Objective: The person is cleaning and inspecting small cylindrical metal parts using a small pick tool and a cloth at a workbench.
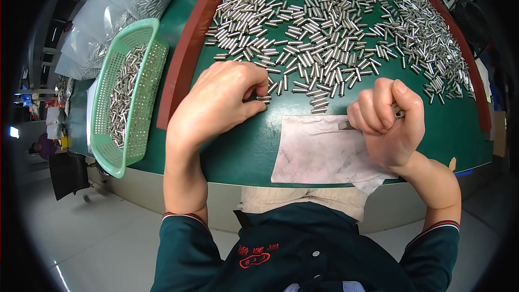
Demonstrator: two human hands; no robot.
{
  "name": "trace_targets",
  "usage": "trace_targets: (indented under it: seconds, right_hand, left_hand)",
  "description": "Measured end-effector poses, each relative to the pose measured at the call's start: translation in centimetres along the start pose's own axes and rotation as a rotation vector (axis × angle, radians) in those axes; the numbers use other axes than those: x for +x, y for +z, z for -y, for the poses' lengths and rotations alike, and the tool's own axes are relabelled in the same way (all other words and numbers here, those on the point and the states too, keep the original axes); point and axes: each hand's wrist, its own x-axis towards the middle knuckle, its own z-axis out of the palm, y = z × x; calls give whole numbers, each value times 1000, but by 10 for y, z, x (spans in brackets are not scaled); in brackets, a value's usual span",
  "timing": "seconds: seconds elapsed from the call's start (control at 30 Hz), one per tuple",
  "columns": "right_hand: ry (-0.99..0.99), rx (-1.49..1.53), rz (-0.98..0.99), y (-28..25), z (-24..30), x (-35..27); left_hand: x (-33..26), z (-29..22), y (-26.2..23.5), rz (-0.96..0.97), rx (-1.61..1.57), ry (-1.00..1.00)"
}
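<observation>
Green, smooth worktop [238,154]: bearing a wide spread of short, shiny silver metal cylinders [338,54], lying mostly beyond both hands. Left hand [224,89]: resting palm-down at the spread's near edge, wrist bending, fingers curling, thumb and forefinger flanking a few cylinders; whether pinching one, cannot tell. Right hand [389,121]: making a fist, thumb uppermost, gripping a partly hidden metal tool [345,125] over a pale pink, smudged sheet [313,154].

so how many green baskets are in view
1: the light green basket holding metal pins, at the left, outside the red-brown rail. The picture's dark rim could hide others.
</observation>
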Motion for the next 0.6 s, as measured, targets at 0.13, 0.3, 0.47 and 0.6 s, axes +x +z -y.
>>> trace_targets:
  seconds: [0.13, 0.3, 0.47, 0.6]
  right_hand:
    - [-16, 17, -13, 1, 1, -1]
    - [2, 21, -11, 4, 1, 0]
    - [-4, -45, -2, 1, 2, -2]
    - [-4, 59, 8, 0, -1, -2]
  left_hand:
    - [0, -1, 8, -113, 96, 42]
    - [-6, -12, 23, -241, 386, 28]
    - [-4, -17, 34, -292, 455, 31]
    - [0, -39, 36, -266, -5, 218]
